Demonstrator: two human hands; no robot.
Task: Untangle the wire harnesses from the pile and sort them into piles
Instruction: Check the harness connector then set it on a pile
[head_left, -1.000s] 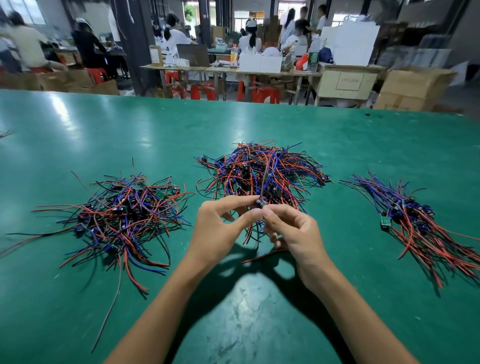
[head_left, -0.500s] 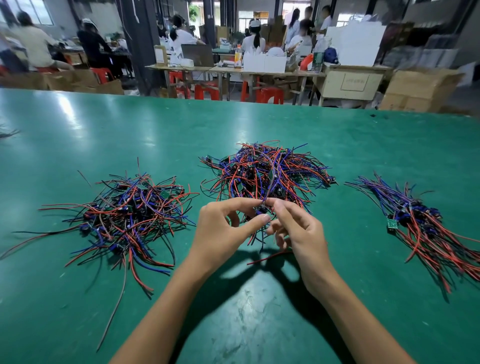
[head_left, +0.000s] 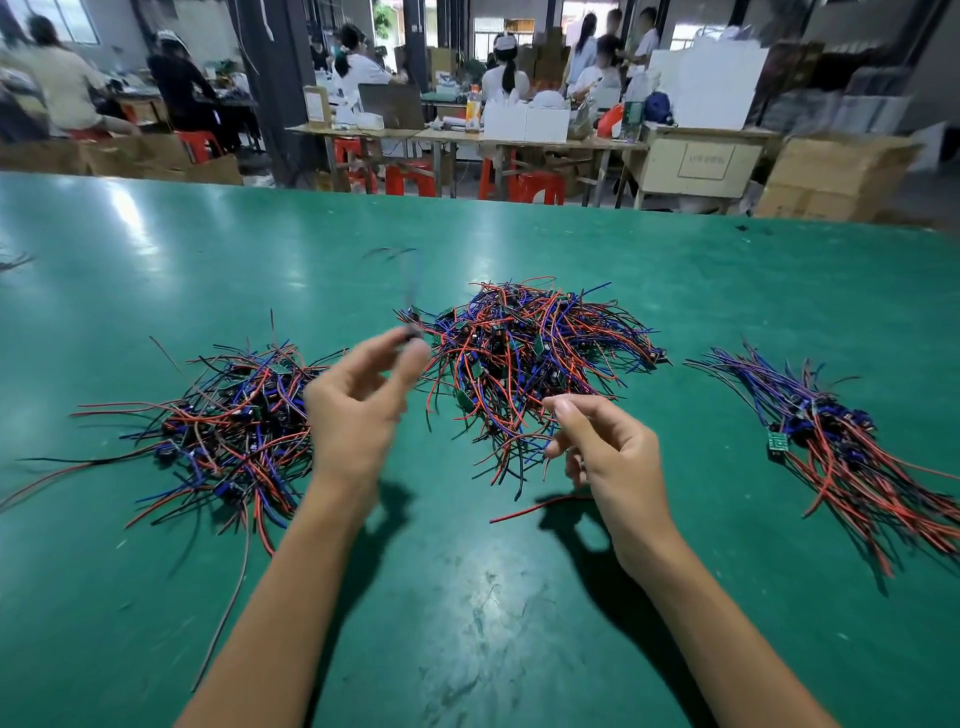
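Three heaps of red, blue and black wire harnesses lie on the green table (head_left: 156, 249). The tangled middle pile (head_left: 535, 353) is just beyond my hands, a loose left pile (head_left: 228, 415) is beside my left wrist, and a more combed-out right pile (head_left: 841, 441) lies further off. My left hand (head_left: 353, 410), blurred by motion, pinches one harness (head_left: 411, 332) between thumb and forefinger, its wires streaking upward. At the middle pile's near edge my right hand (head_left: 608, 457) hovers with loosely curled fingers and holds nothing. A single red wire (head_left: 535, 506) lies under it.
Bare green table spreads in front of my forearms and behind the piles. Beyond the far edge are workbenches, red stools (head_left: 535, 187), cardboard boxes (head_left: 831, 176) and several seated or standing people.
My hands, together on one harness before, have parted. The left hand has swung up and left with the harness. The right hand has let go and dropped slightly to the right.
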